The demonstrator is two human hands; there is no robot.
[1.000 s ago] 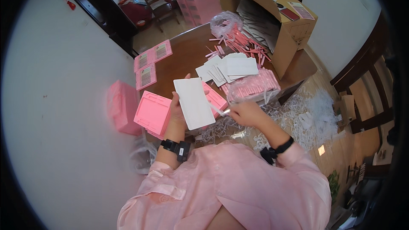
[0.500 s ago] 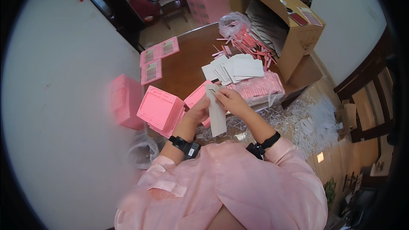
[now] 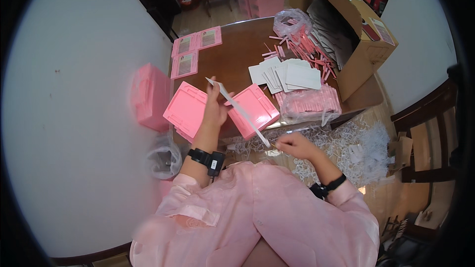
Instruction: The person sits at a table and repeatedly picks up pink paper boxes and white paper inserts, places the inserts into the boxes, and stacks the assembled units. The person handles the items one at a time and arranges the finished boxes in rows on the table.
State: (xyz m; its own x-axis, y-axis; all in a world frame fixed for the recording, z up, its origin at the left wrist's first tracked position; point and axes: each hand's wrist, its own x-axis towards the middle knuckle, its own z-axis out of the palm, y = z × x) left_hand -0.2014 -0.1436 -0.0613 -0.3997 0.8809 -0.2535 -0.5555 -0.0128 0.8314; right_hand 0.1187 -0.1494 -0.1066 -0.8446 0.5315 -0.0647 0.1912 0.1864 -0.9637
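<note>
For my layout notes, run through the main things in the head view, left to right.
Tall pink pile, first pink tray, left hand, second pink tray, clear bag of pink sticks, dark wooden frame.

The sheet (image 3: 246, 118) in the left hand (image 3: 213, 105) is plain white. Pink cases (image 3: 187, 106) sit either side of that hand. Beyond the right hand (image 3: 295, 145) are white cards (image 3: 303, 76) and pink sticks (image 3: 307, 102) in clear wrap (image 3: 328, 116). The tabletop (image 3: 235, 59) ahead of both hands is brown; behind them come black wristbands (image 3: 199, 156) and a pale pink shirt (image 3: 232, 207).
</note>
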